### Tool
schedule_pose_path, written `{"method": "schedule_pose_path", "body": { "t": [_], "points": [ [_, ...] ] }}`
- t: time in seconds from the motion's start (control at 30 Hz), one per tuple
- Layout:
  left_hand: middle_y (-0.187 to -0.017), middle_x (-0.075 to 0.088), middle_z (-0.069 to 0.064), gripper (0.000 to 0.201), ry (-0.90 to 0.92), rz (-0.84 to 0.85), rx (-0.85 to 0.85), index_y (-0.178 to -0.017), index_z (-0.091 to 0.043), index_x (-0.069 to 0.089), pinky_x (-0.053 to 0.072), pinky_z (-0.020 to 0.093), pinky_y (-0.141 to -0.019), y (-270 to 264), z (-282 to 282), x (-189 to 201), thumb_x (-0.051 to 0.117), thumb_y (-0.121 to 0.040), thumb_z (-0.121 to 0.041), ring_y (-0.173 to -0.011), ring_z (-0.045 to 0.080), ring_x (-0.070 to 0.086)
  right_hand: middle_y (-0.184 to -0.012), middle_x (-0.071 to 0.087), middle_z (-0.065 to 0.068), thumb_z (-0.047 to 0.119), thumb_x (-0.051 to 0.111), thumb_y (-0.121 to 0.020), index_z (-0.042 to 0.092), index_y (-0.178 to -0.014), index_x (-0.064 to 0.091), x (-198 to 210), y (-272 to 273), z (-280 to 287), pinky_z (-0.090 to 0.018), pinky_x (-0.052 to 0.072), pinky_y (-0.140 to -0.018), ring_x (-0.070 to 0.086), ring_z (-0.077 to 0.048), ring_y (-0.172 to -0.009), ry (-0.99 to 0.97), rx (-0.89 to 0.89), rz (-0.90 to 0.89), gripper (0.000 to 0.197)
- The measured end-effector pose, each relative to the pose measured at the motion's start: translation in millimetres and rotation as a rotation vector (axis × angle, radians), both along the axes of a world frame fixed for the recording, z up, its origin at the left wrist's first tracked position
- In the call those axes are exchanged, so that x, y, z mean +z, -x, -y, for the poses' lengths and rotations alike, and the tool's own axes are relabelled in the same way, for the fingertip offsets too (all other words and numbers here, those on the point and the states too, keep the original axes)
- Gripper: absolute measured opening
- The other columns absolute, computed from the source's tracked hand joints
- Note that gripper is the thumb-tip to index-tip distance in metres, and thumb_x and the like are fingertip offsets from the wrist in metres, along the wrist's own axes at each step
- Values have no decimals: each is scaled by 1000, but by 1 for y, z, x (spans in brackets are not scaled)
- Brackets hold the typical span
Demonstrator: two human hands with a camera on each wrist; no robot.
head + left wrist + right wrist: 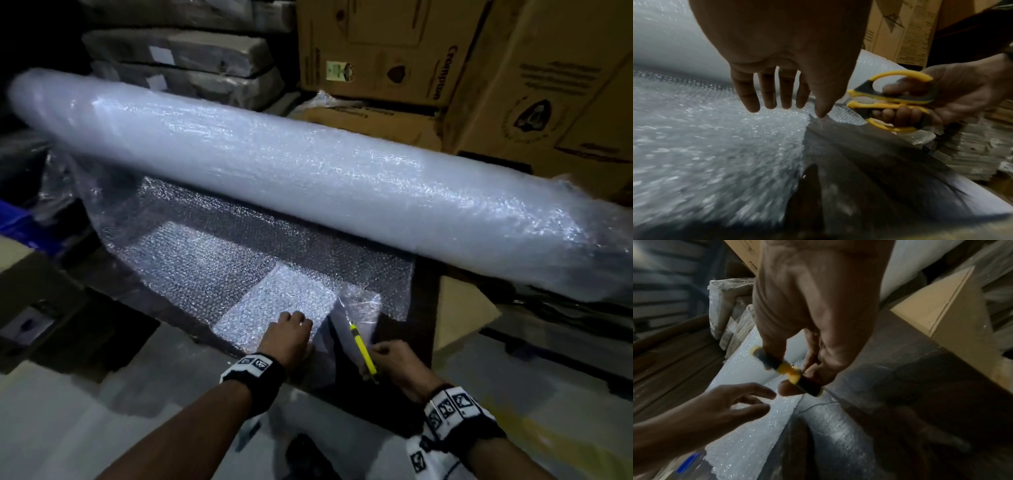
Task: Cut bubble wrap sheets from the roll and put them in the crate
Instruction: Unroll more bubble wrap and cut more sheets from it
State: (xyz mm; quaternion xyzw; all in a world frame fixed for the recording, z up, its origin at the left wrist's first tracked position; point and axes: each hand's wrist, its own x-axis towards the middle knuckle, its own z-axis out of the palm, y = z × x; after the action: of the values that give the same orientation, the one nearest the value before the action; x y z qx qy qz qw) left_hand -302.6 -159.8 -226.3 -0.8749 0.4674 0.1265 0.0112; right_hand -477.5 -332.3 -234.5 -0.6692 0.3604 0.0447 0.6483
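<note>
While the right hand (397, 359) curls its fingers through the loops of the yellow-and-grey handled scissors (894, 100), gripping them with the blades pointed into a slit in the clear bubble wrap sheet (212, 270), the left hand (291, 334) lies flat with straight, spread fingers just beside the cut, holding nothing. The sheet trails from the long white bubble wrap roll (308, 178) lying across behind it. Brown printed cardboard boxes (513, 68) stand stacked beyond the roll.
</note>
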Motion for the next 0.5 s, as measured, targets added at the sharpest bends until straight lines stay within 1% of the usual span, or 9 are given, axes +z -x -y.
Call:
{"method": "schedule_pose_path", "body": {
  "t": [0.07, 0.13, 0.2, 0.23, 0.27, 0.33, 0.37, 0.43, 0.5],
  "points": [
    [-140, 43, 7, 44, 0, 20, 51, -133, -17, 48, 43, 43, -94, -4, 26, -6, 52, -96, -40, -128, 32, 38, -65, 66, -15, 5, 65, -93, -5, -80, 69, 8, -11, 6, -22, 48, -48, 61, -15, -49, -110, -58, 49, 17],
    [-140, 41, 7, 43, -11, 34, 108, -133, -19, 47, 42, 43, -94, -8, 49, -15, 53, -95, -39, -127, 33, 38, -69, 64, -16, 4, 64, -93, -6, -90, 66, 12, -18, 19, -23, 50, -48, 61, -16, -51, -182, -82, 67, 10],
    [-141, 39, 8, 42, -27, 15, 166, -133, -19, 46, 41, 45, -95, -10, 63, -23, 53, -96, -36, -126, 34, 37, -72, 63, -18, 7, 59, -96, -5, -96, 64, 17, -21, 34, -26, 52, -50, 60, -19, -53, -275, -104, 43, 13],
    [-142, 38, 9, 41, -28, 15, 192, -133, -19, 46, 40, 46, -95, -11, 67, -27, 52, -96, -34, -126, 35, 37, -73, 62, -18, 11, 58, -97, -4, -97, 64, 20, -23, 42, -28, 51, -50, 58, -21, -54, -320, -106, 7, 16],
    [-142, 38, 9, 40, -27, 12, 220, -133, -18, 46, 40, 46, -95, -12, 71, -31, 51, -96, -32, -126, 35, 37, -72, 60, -17, 16, 60, -94, -2, -94, 64, 22, -26, 49, -28, 49, -50, 56, -21, -55, -363, -95, -37, 18],
    [-141, 38, 10, 39, -35, -22, 266, -133, -17, 47, 41, 46, -95, -11, 75, -36, 51, -96, -30, -126, 36, 38, -66, 54, -14, 24, 66, -83, 2, -84, 60, 25, -34, 60, -25, 44, -47, 50, -19, -51, -417, -61, -135, 22],
    [-140, 39, 11, 39, -35, -33, 276, -133, -17, 48, 42, 46, -95, -10, 76, -37, 51, -96, -29, -125, 36, 39, -63, 53, -11, 26, 64, -83, 4, -80, 58, 24, -36, 64, -24, 43, -45, 49, -17, -48, -421, -42, -173, 23],
    [-139, 40, 12, 37, -21, -47, 302, -131, -16, 50, 44, 46, -93, -10, 79, -39, 51, -95, -28, -122, 36, 40, -59, 53, -8, 29, 59, -89, 5, -78, 56, 22, -42, 74, -23, 41, -45, 49, -15, -45, -417, 21, -227, 26],
    [-137, 39, 10, 35, -7, -62, 335, -128, -18, 49, 42, 47, -89, -9, 82, -39, 52, -94, -26, -118, 35, 40, -61, 54, -8, 35, 58, -89, 6, -77, 58, 20, -46, 85, -24, 40, -49, 48, -16, -48, -426, 98, -261, 32]
  ]
}}
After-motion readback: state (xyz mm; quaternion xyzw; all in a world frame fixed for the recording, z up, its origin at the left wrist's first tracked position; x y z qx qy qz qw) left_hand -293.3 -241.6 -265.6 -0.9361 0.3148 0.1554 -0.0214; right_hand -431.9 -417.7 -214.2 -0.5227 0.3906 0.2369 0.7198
